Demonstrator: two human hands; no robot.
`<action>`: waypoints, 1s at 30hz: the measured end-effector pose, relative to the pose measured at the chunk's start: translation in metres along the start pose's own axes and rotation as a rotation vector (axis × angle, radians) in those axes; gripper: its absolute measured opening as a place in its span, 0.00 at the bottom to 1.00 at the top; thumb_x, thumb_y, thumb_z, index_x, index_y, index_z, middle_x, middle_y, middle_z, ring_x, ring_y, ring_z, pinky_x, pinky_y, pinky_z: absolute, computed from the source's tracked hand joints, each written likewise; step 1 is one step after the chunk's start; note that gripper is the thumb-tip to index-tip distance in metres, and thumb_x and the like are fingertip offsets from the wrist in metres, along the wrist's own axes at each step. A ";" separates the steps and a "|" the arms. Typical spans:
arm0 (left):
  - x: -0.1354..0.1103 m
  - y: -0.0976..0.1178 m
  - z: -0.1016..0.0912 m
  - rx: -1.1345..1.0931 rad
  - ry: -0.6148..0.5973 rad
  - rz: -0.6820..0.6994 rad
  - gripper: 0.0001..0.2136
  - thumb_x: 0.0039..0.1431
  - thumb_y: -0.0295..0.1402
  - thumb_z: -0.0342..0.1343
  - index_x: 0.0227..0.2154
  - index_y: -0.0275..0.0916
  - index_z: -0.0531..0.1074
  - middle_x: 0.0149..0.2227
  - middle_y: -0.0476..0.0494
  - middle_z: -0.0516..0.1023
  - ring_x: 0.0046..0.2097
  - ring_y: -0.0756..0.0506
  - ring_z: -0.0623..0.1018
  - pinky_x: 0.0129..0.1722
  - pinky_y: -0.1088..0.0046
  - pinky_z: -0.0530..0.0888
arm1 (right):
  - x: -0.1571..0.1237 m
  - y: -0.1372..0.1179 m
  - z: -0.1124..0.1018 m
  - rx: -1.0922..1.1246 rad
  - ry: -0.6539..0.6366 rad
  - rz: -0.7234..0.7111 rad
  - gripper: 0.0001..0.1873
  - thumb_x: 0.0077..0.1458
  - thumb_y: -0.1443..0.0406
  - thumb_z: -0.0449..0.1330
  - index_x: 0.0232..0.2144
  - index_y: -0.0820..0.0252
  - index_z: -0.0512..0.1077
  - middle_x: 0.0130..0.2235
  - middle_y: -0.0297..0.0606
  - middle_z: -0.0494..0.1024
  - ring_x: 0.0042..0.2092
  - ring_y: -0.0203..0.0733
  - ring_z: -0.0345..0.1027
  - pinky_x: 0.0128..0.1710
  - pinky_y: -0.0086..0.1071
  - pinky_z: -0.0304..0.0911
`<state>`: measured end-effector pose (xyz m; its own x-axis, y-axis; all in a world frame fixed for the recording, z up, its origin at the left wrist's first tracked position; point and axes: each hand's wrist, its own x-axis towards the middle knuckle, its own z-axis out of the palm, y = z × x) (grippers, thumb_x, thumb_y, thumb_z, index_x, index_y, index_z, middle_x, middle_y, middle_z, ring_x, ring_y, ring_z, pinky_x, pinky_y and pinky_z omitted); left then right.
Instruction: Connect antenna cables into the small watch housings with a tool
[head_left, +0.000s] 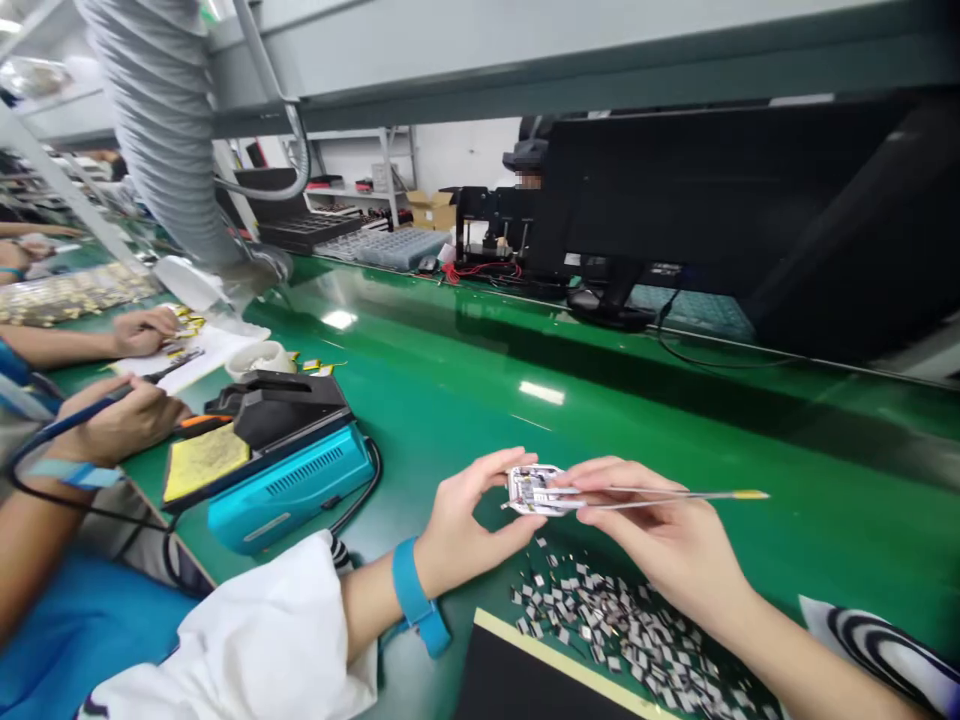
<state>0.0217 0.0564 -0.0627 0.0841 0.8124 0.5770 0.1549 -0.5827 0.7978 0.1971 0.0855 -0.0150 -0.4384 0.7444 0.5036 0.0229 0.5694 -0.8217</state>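
My left hand point(480, 515) pinches a small white device housing point(537, 489) by its edges, its inner electronics facing up. My right hand point(660, 520) grips a pair of metal tweezers point(679, 494) with a yellow end pointing right. The tweezers' tips reach over the inside of the housing; whether they hold a part is too small to tell. A blue wrist strap point(414, 590) circles my left wrist. Below both hands, many small grey-and-black parts point(622, 625) lie scattered on the green bench top point(450, 400).
A teal soldering station point(292, 490) with a yellow sponge point(206, 465) stands left, beside a co-worker's hands point(131, 415). A black mat point(525, 675) lies in front. A monitor point(660, 200) stands at the back, and a grey duct point(161, 130) hangs upper left.
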 end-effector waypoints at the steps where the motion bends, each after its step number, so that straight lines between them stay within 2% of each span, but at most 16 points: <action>1: 0.001 0.002 -0.001 -0.006 0.004 0.002 0.24 0.47 0.26 0.59 0.48 0.37 0.61 0.46 0.39 0.71 0.46 0.46 0.73 0.46 0.75 0.74 | 0.001 -0.001 0.000 -0.007 0.010 -0.012 0.08 0.47 0.72 0.61 0.32 0.56 0.72 0.33 0.35 0.75 0.36 0.35 0.71 0.35 0.24 0.71; 6: 0.003 0.010 -0.004 -0.059 0.024 -0.015 0.23 0.45 0.23 0.60 0.46 0.41 0.62 0.45 0.42 0.71 0.45 0.48 0.73 0.45 0.77 0.73 | 0.000 -0.003 0.001 -0.013 -0.016 -0.068 0.11 0.48 0.73 0.60 0.34 0.54 0.71 0.34 0.34 0.75 0.37 0.36 0.71 0.35 0.26 0.71; 12: 0.001 0.013 -0.005 -0.052 0.007 0.038 0.24 0.44 0.22 0.61 0.46 0.42 0.63 0.45 0.43 0.71 0.47 0.46 0.72 0.48 0.73 0.73 | -0.008 -0.003 0.005 0.013 0.111 -0.076 0.13 0.49 0.74 0.59 0.35 0.52 0.70 0.36 0.35 0.75 0.38 0.38 0.70 0.36 0.31 0.71; 16: 0.002 0.016 -0.007 -0.013 0.022 0.080 0.22 0.44 0.22 0.61 0.44 0.41 0.65 0.44 0.42 0.71 0.47 0.45 0.72 0.48 0.69 0.73 | -0.008 -0.010 0.003 0.104 0.057 0.020 0.10 0.50 0.70 0.60 0.36 0.51 0.69 0.34 0.34 0.75 0.37 0.36 0.71 0.34 0.26 0.72; 20: 0.004 0.022 -0.010 0.020 0.014 0.106 0.19 0.45 0.22 0.61 0.41 0.40 0.66 0.45 0.41 0.71 0.46 0.44 0.73 0.46 0.67 0.74 | -0.004 -0.015 0.001 0.107 0.018 0.004 0.08 0.50 0.67 0.60 0.35 0.53 0.70 0.33 0.36 0.76 0.35 0.37 0.72 0.33 0.28 0.72; 26: 0.005 0.026 -0.010 0.064 0.011 0.135 0.15 0.44 0.22 0.61 0.36 0.38 0.67 0.45 0.40 0.71 0.44 0.44 0.74 0.43 0.68 0.75 | -0.003 -0.015 0.003 0.038 0.037 -0.020 0.08 0.48 0.69 0.62 0.32 0.54 0.71 0.31 0.35 0.76 0.33 0.37 0.71 0.32 0.27 0.71; 30: 0.006 0.029 -0.010 0.065 -0.035 0.179 0.10 0.46 0.20 0.59 0.32 0.37 0.68 0.46 0.40 0.69 0.44 0.45 0.74 0.41 0.70 0.77 | -0.010 -0.015 0.006 0.032 0.065 -0.035 0.11 0.47 0.73 0.61 0.33 0.53 0.70 0.33 0.34 0.76 0.35 0.37 0.71 0.33 0.28 0.70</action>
<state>0.0166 0.0444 -0.0340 0.1499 0.6970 0.7013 0.1973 -0.7161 0.6695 0.1956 0.0676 -0.0090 -0.3793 0.7460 0.5474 -0.0201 0.5848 -0.8109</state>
